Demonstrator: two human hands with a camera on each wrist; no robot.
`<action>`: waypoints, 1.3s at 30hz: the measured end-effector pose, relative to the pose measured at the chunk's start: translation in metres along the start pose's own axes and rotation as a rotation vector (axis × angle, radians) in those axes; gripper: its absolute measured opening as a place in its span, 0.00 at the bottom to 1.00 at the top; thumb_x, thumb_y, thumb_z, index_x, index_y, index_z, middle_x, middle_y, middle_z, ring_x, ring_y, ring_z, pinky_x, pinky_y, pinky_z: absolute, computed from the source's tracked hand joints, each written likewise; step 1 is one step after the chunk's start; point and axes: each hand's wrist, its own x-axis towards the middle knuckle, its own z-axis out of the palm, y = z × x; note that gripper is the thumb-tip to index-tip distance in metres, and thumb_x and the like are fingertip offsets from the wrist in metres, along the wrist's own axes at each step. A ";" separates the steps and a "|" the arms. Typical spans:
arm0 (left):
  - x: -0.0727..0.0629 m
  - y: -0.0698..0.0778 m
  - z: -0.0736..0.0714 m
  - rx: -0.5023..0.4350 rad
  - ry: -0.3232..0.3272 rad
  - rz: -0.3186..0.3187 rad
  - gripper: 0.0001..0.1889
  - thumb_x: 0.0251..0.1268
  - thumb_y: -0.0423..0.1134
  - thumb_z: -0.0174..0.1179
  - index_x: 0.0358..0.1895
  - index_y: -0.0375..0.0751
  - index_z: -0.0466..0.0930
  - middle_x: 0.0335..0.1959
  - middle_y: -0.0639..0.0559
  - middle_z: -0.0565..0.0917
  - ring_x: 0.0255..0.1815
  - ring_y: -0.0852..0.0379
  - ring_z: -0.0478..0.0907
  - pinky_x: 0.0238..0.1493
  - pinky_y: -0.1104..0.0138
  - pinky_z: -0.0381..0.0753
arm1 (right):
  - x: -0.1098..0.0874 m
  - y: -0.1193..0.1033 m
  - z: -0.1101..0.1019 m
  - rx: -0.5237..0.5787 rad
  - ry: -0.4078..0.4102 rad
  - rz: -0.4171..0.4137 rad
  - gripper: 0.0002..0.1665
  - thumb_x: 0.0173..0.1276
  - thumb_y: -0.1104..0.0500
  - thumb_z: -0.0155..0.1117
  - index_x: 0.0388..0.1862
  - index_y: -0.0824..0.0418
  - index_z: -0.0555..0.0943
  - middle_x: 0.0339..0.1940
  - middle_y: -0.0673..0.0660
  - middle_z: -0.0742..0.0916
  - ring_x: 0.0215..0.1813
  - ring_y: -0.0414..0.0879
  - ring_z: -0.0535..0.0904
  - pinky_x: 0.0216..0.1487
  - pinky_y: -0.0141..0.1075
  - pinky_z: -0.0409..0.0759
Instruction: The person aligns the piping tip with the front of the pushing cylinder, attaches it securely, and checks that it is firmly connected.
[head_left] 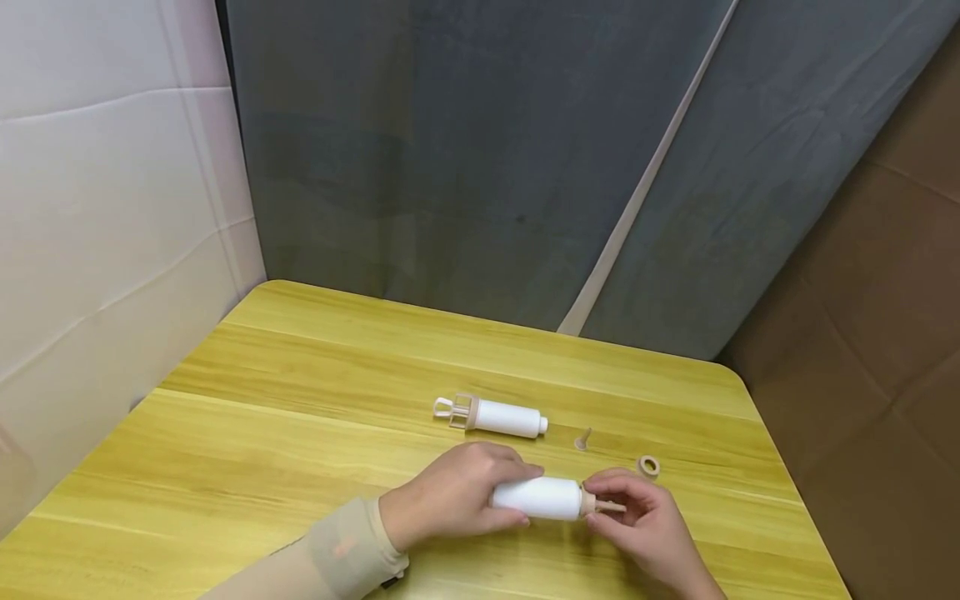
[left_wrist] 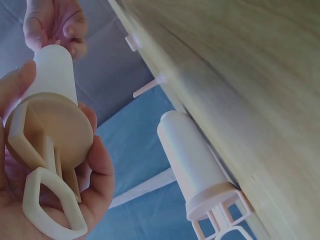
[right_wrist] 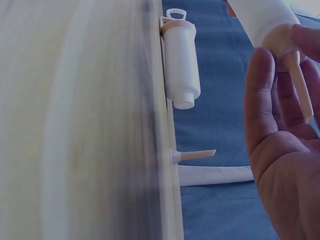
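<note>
My left hand (head_left: 468, 487) grips the white barrel of an icing syringe (head_left: 538, 498), which lies level just above the table. In the left wrist view its beige handle cap (left_wrist: 62, 125) and pale plunger ring (left_wrist: 37, 210) face the camera, within the palm. At the barrel's other end, the fingers and thumb of my right hand (head_left: 648, 525) pinch the beige collar around a long nozzle (right_wrist: 299, 87); the nozzle points away from the barrel. Beyond the hands lies a second icing syringe (head_left: 508, 418), its plunger ring to the left and its bare white tip to the right.
A loose beige nozzle (head_left: 582, 442) stands on its wide base right of the second syringe. Farther right is a beige ring (head_left: 648, 466), close behind my right hand. The wood-patterned table (head_left: 262, 433) meets grey curtains (head_left: 450, 167) at its far edge.
</note>
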 end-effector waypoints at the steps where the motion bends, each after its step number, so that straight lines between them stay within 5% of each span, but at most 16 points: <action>1: 0.000 0.000 0.000 0.000 0.001 0.001 0.26 0.62 0.48 0.78 0.61 0.42 0.88 0.51 0.52 0.90 0.50 0.64 0.85 0.53 0.71 0.82 | 0.000 0.001 0.000 0.003 -0.002 -0.018 0.20 0.64 0.80 0.71 0.53 0.71 0.86 0.55 0.59 0.87 0.57 0.45 0.86 0.52 0.45 0.88; 10: -0.003 0.000 0.003 -0.047 0.000 0.011 0.25 0.62 0.46 0.79 0.60 0.40 0.88 0.51 0.52 0.90 0.51 0.64 0.85 0.55 0.72 0.82 | -0.004 0.009 0.000 0.015 -0.034 -0.180 0.24 0.58 0.87 0.70 0.51 0.71 0.89 0.56 0.57 0.87 0.58 0.46 0.85 0.53 0.40 0.87; 18: -0.003 -0.001 0.003 -0.118 0.000 -0.001 0.25 0.63 0.46 0.78 0.61 0.41 0.89 0.52 0.53 0.90 0.53 0.64 0.85 0.56 0.72 0.81 | -0.004 0.008 -0.001 0.048 -0.044 -0.237 0.25 0.61 0.88 0.63 0.51 0.71 0.89 0.56 0.58 0.87 0.59 0.46 0.84 0.54 0.35 0.86; 25: -0.002 0.001 0.004 -0.066 0.024 0.023 0.26 0.62 0.47 0.79 0.61 0.42 0.88 0.52 0.54 0.90 0.52 0.65 0.85 0.56 0.73 0.81 | -0.002 0.002 0.001 0.012 0.028 -0.081 0.22 0.69 0.83 0.63 0.58 0.70 0.86 0.55 0.56 0.89 0.56 0.44 0.87 0.46 0.41 0.89; 30: -0.002 0.002 0.002 -0.055 0.030 0.017 0.26 0.62 0.47 0.79 0.62 0.41 0.88 0.53 0.53 0.90 0.53 0.64 0.85 0.56 0.72 0.81 | 0.000 -0.003 0.001 0.101 -0.040 0.104 0.18 0.79 0.75 0.57 0.62 0.68 0.83 0.52 0.53 0.90 0.45 0.47 0.90 0.39 0.46 0.91; 39: 0.000 0.001 0.001 -0.048 0.025 0.017 0.26 0.61 0.46 0.79 0.61 0.41 0.88 0.52 0.53 0.90 0.52 0.64 0.85 0.56 0.72 0.81 | 0.001 -0.005 0.002 0.002 -0.009 0.103 0.15 0.74 0.75 0.65 0.57 0.71 0.85 0.52 0.52 0.91 0.48 0.44 0.89 0.44 0.43 0.90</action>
